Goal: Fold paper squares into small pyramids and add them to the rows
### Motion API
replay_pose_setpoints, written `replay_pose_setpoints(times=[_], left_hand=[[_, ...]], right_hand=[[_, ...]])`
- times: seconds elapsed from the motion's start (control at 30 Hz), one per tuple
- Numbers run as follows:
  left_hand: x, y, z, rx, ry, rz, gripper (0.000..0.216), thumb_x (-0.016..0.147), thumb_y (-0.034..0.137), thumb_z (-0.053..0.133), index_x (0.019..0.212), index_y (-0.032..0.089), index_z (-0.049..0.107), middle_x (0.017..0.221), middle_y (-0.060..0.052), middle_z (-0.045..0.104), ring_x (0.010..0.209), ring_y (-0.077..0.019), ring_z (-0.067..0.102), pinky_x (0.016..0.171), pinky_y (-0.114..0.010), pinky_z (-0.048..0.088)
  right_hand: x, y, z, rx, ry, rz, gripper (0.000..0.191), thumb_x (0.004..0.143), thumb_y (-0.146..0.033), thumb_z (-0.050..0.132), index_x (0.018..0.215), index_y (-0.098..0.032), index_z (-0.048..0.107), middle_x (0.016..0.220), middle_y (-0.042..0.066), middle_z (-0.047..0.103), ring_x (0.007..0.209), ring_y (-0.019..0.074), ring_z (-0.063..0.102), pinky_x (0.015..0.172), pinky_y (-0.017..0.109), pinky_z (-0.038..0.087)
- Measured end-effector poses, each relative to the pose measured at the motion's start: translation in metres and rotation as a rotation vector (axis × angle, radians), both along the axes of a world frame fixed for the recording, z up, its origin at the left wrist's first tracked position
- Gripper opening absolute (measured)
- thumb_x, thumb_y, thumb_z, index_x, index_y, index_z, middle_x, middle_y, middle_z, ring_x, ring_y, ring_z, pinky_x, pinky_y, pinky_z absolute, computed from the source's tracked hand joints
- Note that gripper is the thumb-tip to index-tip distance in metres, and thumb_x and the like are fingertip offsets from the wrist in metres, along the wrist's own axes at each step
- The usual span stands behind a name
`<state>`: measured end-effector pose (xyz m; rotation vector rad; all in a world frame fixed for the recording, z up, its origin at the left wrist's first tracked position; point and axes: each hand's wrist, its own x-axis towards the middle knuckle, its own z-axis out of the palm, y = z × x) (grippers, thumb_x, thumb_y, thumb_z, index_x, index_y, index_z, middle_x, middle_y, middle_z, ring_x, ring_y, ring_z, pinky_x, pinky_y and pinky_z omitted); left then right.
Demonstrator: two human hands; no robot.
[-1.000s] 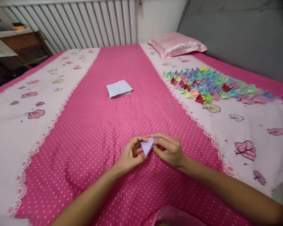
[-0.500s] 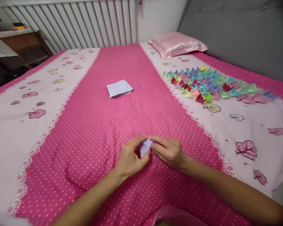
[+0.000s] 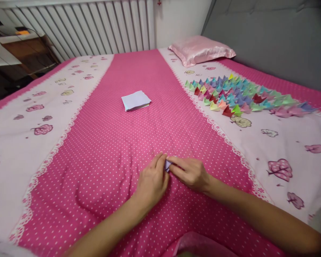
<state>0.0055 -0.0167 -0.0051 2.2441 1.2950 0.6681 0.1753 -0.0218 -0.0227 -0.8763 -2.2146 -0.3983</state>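
A small folded piece of lilac paper (image 3: 167, 164) sits between my two hands, low over the pink dotted bedspread. My left hand (image 3: 153, 178) is closed on its left side, and the back of that hand hides most of the paper. From the right, my right hand (image 3: 189, 172) pinches the paper with its fingertips. The fingers of both hands almost meet at the paper's upper edge. Only a narrow lilac strip shows between them.
A stack of paper sheets (image 3: 136, 100), lilac on top, lies on the bedspread (image 3: 117, 135) beyond my hands. Rows of colourful folded paper boats (image 3: 238, 94) stand at the right. Behind them are a pink pillow (image 3: 200, 50) and a grey headboard (image 3: 270, 39). A white radiator (image 3: 96, 28) lines the wall.
My left hand has turned over the lilac paper, its fingers now covering the face that showed before. My right hand keeps its pinch at nearly the same spot.
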Motion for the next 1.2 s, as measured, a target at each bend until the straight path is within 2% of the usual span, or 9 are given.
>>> replay_pose_setpoints(times=[0.17, 0.23, 0.3, 0.4, 0.53, 0.8, 0.87, 1.07, 1.2], left_hand=[[0.002, 0.010, 0.000, -0.022, -0.039, 0.003, 0.034, 0.084, 0.009, 0.036, 0.112, 0.016, 0.054, 0.109, -0.013, 0.061, 0.093, -0.0227, 0.060, 0.083, -0.038, 0.048], [0.003, 0.013, -0.001, -0.011, -0.088, 0.035, 0.035, 0.081, 0.005, 0.037, 0.109, 0.018, 0.054, 0.100, -0.010, 0.062, 0.088, -0.0207, 0.058, 0.079, -0.035, 0.048], [0.004, 0.015, -0.003, 0.003, -0.147, 0.068, 0.037, 0.078, 0.003, 0.040, 0.108, 0.018, 0.054, 0.097, -0.008, 0.062, 0.088, -0.0201, 0.057, 0.078, -0.035, 0.047], [0.007, 0.014, -0.007, 0.016, -0.248, 0.067, 0.040, 0.076, 0.004, 0.043, 0.112, 0.018, 0.052, 0.106, -0.009, 0.060, 0.096, -0.0213, 0.056, 0.083, -0.036, 0.047], [0.012, 0.009, -0.010, -0.038, -0.374, 0.032, 0.040, 0.081, 0.008, 0.043, 0.119, 0.020, 0.050, 0.114, -0.010, 0.059, 0.105, -0.0216, 0.055, 0.091, -0.038, 0.044], [0.012, 0.007, -0.012, -0.187, -0.413, 0.050, 0.045, 0.086, 0.013, 0.042, 0.131, 0.018, 0.042, 0.129, -0.013, 0.052, 0.119, -0.0230, 0.050, 0.102, -0.045, 0.038], [0.012, 0.006, -0.013, -0.194, -0.418, 0.043, 0.048, 0.085, 0.013, 0.043, 0.133, 0.019, 0.041, 0.131, -0.012, 0.051, 0.120, -0.0228, 0.049, 0.103, -0.044, 0.037], [0.014, 0.003, -0.014, -0.118, -0.352, -0.008, 0.052, 0.081, 0.010, 0.046, 0.133, 0.016, 0.039, 0.130, -0.014, 0.052, 0.119, -0.0236, 0.050, 0.102, -0.043, 0.039], [0.014, 0.004, -0.015, -0.140, -0.356, -0.021, 0.053, 0.081, 0.012, 0.048, 0.133, 0.016, 0.039, 0.130, -0.014, 0.052, 0.118, -0.0242, 0.051, 0.101, -0.044, 0.041]], right_hand=[[-0.004, 0.001, -0.003, -0.060, 0.163, 0.014, 0.025, 0.082, -0.008, 0.052, 0.102, -0.020, 0.062, 0.108, 0.009, 0.068, 0.083, 0.0175, 0.068, 0.069, 0.028, 0.056], [-0.007, 0.000, -0.001, -0.170, 0.341, -0.007, 0.034, 0.077, -0.009, 0.054, 0.110, -0.019, 0.057, 0.114, 0.011, 0.064, 0.098, 0.0212, 0.064, 0.077, 0.032, 0.056], [-0.011, -0.001, 0.002, -0.341, 0.545, -0.040, 0.045, 0.072, -0.013, 0.060, 0.117, -0.018, 0.050, 0.119, 0.015, 0.058, 0.103, 0.0245, 0.061, 0.078, 0.036, 0.057], [-0.016, -0.001, 0.005, -0.637, 0.746, -0.072, 0.055, 0.070, -0.023, 0.068, 0.120, -0.018, 0.044, 0.112, 0.015, 0.059, 0.091, 0.0230, 0.064, 0.070, 0.036, 0.059], [-0.018, 0.001, 0.002, -0.843, 0.865, 0.008, 0.043, 0.076, -0.024, 0.065, 0.116, -0.019, 0.048, 0.102, 0.010, 0.066, 0.082, 0.0184, 0.067, 0.070, 0.033, 0.059], [-0.015, 0.000, 0.002, -0.943, 0.896, 0.131, 0.033, 0.084, -0.020, 0.053, 0.117, -0.019, 0.058, 0.098, 0.007, 0.070, 0.087, 0.0196, 0.068, 0.079, 0.035, 0.057], [-0.016, 0.000, 0.004, -0.932, 0.873, 0.102, 0.030, 0.082, -0.016, 0.051, 0.110, -0.018, 0.061, 0.092, 0.006, 0.070, 0.084, 0.0187, 0.068, 0.074, 0.031, 0.057], [-0.017, -0.001, 0.006, -0.899, 0.783, -0.080, 0.018, 0.077, -0.011, 0.047, 0.085, -0.015, 0.062, 0.064, 0.000, 0.063, 0.053, 0.0127, 0.059, 0.049, 0.022, 0.048], [-0.015, -0.002, 0.007, -0.975, 0.846, -0.022, 0.022, 0.082, -0.016, 0.048, 0.099, -0.017, 0.062, 0.081, 0.003, 0.068, 0.069, 0.0151, 0.065, 0.062, 0.025, 0.052]])
